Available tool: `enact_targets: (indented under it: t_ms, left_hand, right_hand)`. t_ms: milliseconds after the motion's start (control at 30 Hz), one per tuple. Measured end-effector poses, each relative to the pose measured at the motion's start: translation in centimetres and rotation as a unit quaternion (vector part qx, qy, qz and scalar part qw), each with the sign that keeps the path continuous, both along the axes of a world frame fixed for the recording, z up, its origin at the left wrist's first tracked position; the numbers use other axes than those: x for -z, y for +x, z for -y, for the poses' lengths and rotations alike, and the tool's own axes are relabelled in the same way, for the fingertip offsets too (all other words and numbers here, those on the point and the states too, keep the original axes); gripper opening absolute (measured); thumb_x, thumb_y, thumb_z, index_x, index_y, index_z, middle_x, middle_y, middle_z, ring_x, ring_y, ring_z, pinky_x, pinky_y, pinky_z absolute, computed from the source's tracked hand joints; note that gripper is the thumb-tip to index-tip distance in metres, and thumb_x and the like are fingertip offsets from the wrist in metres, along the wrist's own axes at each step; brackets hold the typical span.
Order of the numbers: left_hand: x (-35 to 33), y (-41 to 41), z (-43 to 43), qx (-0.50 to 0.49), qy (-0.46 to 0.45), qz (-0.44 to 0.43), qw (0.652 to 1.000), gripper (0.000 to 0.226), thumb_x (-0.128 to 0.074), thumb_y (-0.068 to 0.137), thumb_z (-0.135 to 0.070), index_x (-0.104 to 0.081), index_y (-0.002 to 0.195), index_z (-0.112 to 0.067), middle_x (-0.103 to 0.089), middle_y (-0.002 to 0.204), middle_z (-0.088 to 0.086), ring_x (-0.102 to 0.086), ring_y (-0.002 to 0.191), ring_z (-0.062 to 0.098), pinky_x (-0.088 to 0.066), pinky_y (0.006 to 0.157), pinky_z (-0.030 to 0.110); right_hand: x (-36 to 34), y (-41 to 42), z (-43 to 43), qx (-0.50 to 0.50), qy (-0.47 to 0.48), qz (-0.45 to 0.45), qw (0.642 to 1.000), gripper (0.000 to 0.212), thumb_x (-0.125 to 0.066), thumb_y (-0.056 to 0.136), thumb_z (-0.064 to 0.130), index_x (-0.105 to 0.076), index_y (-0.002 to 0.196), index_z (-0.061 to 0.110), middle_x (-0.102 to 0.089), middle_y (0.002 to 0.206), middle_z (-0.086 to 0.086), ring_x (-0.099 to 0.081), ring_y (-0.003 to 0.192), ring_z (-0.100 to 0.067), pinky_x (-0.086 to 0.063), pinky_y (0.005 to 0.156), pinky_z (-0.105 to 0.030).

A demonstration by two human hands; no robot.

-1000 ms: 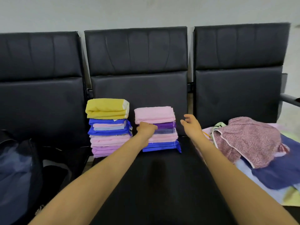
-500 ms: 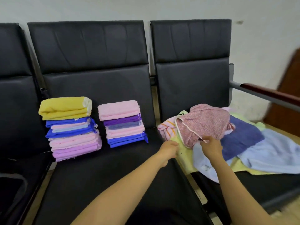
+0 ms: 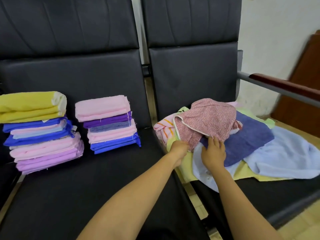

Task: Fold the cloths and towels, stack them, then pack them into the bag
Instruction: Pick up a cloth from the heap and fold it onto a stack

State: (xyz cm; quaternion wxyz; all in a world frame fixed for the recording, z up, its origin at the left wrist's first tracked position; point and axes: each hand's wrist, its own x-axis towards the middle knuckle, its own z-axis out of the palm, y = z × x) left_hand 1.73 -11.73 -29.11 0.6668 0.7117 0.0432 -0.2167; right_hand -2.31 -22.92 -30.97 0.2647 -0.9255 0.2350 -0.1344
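**A:** Where's the piece being worked?

**B:** The speckled pink cloth [image 3: 207, 118] sits bunched on top of the loose heap on the right seat [image 3: 259, 191]. It is a mound more than a sheet. Its longer run goes left to right, and its white-trimmed hem faces left and near.

**A:** And the hands?

**B:** Both are at its near edge, so the cloth lies just beyond them. The left hand [image 3: 179, 149] is curled at the near-left corner and appears to grip the fabric there, though its knuckles hide the fingertips. The right hand [image 3: 213, 154] lies flat with fingers spread on the dark blue towel [image 3: 247, 137], its tips touching the pink hem.

**A:** Which one leads?

**B:** The left, I'd judge. It already has the trimmed corner, and the right needs only to close on the hem beside it before the cloth is drawn toward the near side.

**A:** What else is there?

**B:** A light blue towel [image 3: 285, 156] is spread to the right. Two folded stacks stand on the middle seat [image 3: 103, 187], the yellow-topped stack [image 3: 39, 135] at far left and the pink-topped stack [image 3: 107, 125] beside it. No bag is in view.
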Motion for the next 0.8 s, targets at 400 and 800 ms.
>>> enact_targets:
  t_ms: [400, 800]
  left_hand:
    - [-3.9, -1.1, -0.6, -0.11, -0.277, -0.075, 0.952, 0.023, -0.045, 0.093, -0.002, -0.062, 0.107, -0.004, -0.066, 0.092, 0.013, -0.063, 0.08, 0.024, -0.054, 0.065, 0.032]
    - [-7.5, -4.8, -4.3, 0.018, -0.333, -0.038, 0.942, 0.034, -0.035, 0.08, -0.002, -0.056, 0.107, -0.001, -0.06, 0.092, 0.015, -0.058, 0.086, 0.026, -0.047, 0.083, 0.038]
  right_hand:
    - [-7.1, -0.9, -2.8, 0.044, 0.551, 0.348, 0.757, 0.018, -0.051, 0.092, 0.004, -0.05, 0.08, 0.018, -0.054, 0.078, 0.002, -0.053, 0.071, -0.008, -0.047, 0.057, -0.013]
    - [-5.8, -1.9, -4.5, 0.05, 0.754, 0.212, 0.619, 0.069, -0.066, 0.08, 0.052, -0.049, 0.135, 0.014, -0.057, 0.132, -0.008, -0.057, 0.117, -0.029, -0.045, 0.101, -0.047]
